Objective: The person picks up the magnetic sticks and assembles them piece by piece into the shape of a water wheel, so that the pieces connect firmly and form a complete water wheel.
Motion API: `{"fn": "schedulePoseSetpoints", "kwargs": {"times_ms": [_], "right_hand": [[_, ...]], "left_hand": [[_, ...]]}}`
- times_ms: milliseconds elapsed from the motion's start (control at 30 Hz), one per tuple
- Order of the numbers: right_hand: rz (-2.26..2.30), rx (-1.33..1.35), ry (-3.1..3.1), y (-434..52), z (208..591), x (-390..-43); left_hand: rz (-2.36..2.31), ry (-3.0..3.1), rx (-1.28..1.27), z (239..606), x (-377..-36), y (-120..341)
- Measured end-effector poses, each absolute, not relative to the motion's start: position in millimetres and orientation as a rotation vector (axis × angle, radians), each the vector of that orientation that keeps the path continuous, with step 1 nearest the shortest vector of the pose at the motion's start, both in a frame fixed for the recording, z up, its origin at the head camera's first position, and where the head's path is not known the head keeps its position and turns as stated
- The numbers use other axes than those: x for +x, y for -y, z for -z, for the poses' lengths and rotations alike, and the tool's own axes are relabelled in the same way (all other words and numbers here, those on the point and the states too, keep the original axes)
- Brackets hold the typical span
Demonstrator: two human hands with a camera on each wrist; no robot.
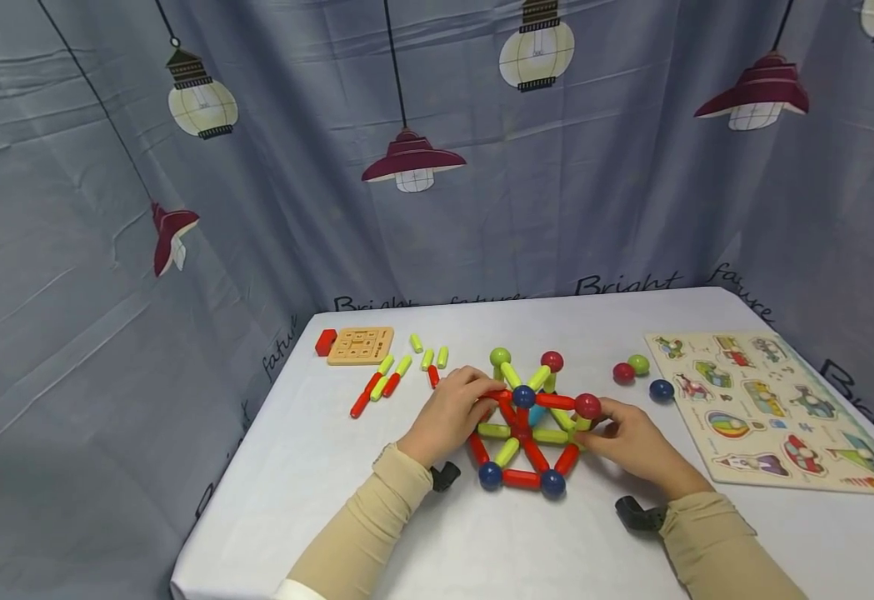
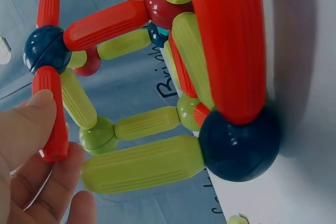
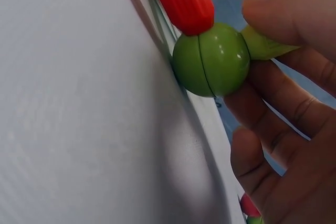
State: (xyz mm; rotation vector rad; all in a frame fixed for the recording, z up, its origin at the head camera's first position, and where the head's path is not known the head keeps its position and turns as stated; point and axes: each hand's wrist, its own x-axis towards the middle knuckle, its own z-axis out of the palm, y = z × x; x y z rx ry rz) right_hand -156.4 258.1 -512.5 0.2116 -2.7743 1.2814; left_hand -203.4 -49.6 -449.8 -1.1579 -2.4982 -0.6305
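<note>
Table (image 1: 481,550): white cloth, near centre bears the rod-and-ball frame (image 1: 530,429).
Puzzle board (image 1: 770,408): right, well apart.
Frame: between both hands, equally near.
Left hand (image 1: 451,412): on its left side, fingers pinching a red rod (image 2: 51,114), axis upright.
Right hand (image 1: 635,442): curled round a green ball (image 3: 211,59).
Loose rods (image 1: 395,375): far left.

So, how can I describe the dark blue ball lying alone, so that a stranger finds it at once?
Start at the picture puzzle board on the right side of the white table. Just off the board's left edge lie three loose balls. The dark blue ball is nearest the board and stands apart, while the red ball and green ball touch each other.
</note>
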Motion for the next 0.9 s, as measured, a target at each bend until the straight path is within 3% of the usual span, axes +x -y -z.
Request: {"fn": "schedulePoseSetpoints", "kwargs": {"times_ms": [233, 367, 600, 900], "right_hand": [[-1.531, 0.458, 2.688, -265, 509, -155], [-1.708, 0.397, 2.571, -268, 510, -163], [-1.772, 0.354, 2.626, -250, 517, -176], [-1.454, 0.181, 2.657, -246, 526, -169]], "left_hand": [[0.711, 2.612, -0.802, 463, -194, 64], [0.761, 2.872, -0.642, 468, -186, 79], [0.692, 3.228, -0.858, 476, -189, 90], [0.992, 3.189, -0.964, 489, -198, 99]]}}
